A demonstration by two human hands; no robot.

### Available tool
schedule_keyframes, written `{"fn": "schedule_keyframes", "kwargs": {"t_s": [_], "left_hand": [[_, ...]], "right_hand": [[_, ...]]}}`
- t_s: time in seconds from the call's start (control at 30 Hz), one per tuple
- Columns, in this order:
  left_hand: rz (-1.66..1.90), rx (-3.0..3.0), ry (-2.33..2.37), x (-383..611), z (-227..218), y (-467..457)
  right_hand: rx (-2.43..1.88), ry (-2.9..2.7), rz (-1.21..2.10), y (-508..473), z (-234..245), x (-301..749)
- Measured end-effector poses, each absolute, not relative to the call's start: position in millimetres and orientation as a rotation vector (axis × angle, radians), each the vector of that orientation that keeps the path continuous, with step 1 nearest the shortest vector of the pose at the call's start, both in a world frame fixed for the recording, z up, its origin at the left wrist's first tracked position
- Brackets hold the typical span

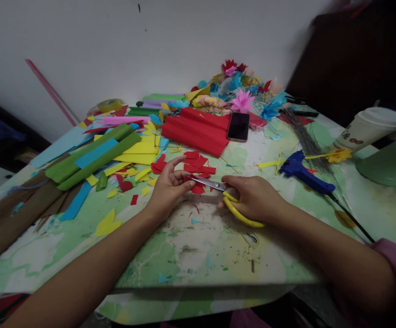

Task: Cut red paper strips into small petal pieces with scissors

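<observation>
My right hand [252, 196] is closed round the yellow handles of a pair of scissors [242, 216]. Their silver blades point left, toward the fingertips of my left hand [167, 187]. My left thumb and fingers pinch a small piece of red paper [200, 187] at the blades; its held edge is partly hidden. Just beyond both hands lie several cut red paper pieces [201, 169]. Thin red snippets [195, 209] are scattered on the table below the blades.
Folded red crepe paper [194, 130] and a phone [238, 126] lie farther back. Yellow, green and brown paper [23, 214] covers the left side. Paper flowers [242, 100] are heaped behind. To the right are a blue glue gun [303, 173], thin wires [302, 134] and a lidded cup [368, 127].
</observation>
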State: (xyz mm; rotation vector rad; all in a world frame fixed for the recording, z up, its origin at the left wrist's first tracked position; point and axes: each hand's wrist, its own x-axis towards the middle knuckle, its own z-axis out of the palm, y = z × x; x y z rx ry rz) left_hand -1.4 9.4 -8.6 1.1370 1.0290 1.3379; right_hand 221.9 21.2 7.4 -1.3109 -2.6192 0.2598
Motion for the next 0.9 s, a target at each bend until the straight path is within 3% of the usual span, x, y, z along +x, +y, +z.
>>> {"fn": "schedule_keyframes", "kwargs": {"t_s": [0.9], "left_hand": [[1.47,1.136,1.124,-7.5,-9.2,14.7]], "right_hand": [[-1.375,-2.55,0.29,22.0,5.4,222.3]]}}
